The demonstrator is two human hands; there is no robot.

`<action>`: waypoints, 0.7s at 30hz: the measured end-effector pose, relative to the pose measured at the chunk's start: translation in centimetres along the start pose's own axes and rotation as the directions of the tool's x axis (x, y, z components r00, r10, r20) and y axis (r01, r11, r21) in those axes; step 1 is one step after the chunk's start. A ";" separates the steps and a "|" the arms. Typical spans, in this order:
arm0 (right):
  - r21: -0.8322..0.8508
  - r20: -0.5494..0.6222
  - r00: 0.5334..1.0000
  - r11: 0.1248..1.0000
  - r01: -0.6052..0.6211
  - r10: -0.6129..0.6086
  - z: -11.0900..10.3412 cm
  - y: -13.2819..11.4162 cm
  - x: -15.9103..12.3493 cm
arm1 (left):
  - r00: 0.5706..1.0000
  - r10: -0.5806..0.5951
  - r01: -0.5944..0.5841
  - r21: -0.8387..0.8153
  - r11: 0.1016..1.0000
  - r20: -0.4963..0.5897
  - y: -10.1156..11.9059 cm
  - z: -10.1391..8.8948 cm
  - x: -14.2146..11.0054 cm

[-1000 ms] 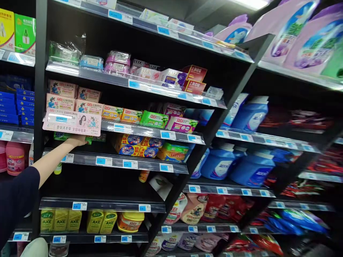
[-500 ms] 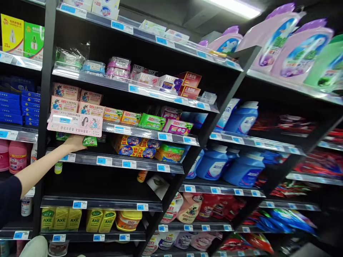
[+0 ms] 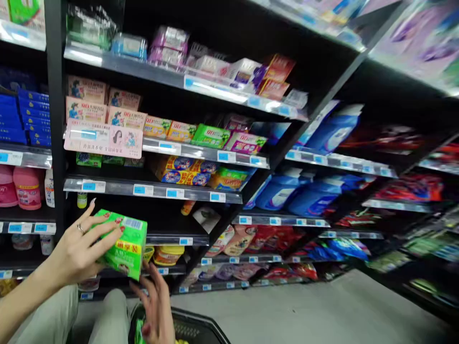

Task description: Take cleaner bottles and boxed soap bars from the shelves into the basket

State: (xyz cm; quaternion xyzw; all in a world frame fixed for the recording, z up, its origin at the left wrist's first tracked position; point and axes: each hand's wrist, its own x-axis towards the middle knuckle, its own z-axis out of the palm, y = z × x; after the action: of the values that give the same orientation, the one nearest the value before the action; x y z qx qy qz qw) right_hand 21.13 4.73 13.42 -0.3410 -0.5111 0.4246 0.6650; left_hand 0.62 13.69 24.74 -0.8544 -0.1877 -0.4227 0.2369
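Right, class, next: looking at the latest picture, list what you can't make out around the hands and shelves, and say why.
All in the head view:
Green box: its far side is turned away; the left hand covers part of the near side.
Basket: cut off by the bottom edge; the right hand hides part of the inside.
Upper-right bottles: blurred, cut off by the top edge.
Price tags: print too small and blurred.

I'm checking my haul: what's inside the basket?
In the basket, something green shows at left and a bit of yellow farther right. The right hand hides whatever lies between; the picture edge cuts off the rest.
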 end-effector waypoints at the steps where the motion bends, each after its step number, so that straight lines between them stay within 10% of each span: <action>1: 0.052 0.032 0.998 0.997 -0.056 0.054 0.5 0.1 0.3 | 1.000 -0.008 0.009 -0.045 0.999 0.027 1.4 -0.5 -0.9; 5: 0.205 0.045 0.970 0.948 -0.243 0.239 2.7 0.6 0.2 | 0.978 -0.150 0.177 -0.198 0.964 0.144 5.1 -1.2 -5.0; 7: 0.285 -0.011 0.948 0.910 -0.303 0.319 3.5 1.9 -0.6 | 0.897 -0.402 0.439 -0.280 0.854 0.182 5.9 -0.8 -7.9; 11: 0.464 -0.061 0.882 0.796 -0.389 0.467 3.8 6.5 -2.7 | 0.505 -0.712 0.742 -0.667 0.069 0.488 6.9 0.6 -14.3; 14: 0.460 -0.003 0.885 0.786 -0.412 0.466 3.6 9.7 -4.3 | 0.386 -0.601 0.646 -0.671 -0.365 0.699 7.9 1.8 -17.6; 18: 0.435 -0.009 0.904 0.816 -0.381 0.427 3.7 11.7 -6.4 | 0.246 -0.648 0.635 -0.625 -0.454 0.720 8.9 2.8 -19.0; 21: 0.407 0.037 0.919 0.834 -0.373 0.393 4.0 11.9 -7.3 | 0.242 -0.670 0.633 -0.638 -0.439 0.701 9.1 3.1 -19.2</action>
State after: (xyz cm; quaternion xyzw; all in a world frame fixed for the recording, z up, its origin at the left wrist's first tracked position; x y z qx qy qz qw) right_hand 13.87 2.93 0.99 -0.3009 -0.3171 0.6373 0.6347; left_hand -3.65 5.67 5.26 -0.4683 -0.3746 -0.4930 -0.6304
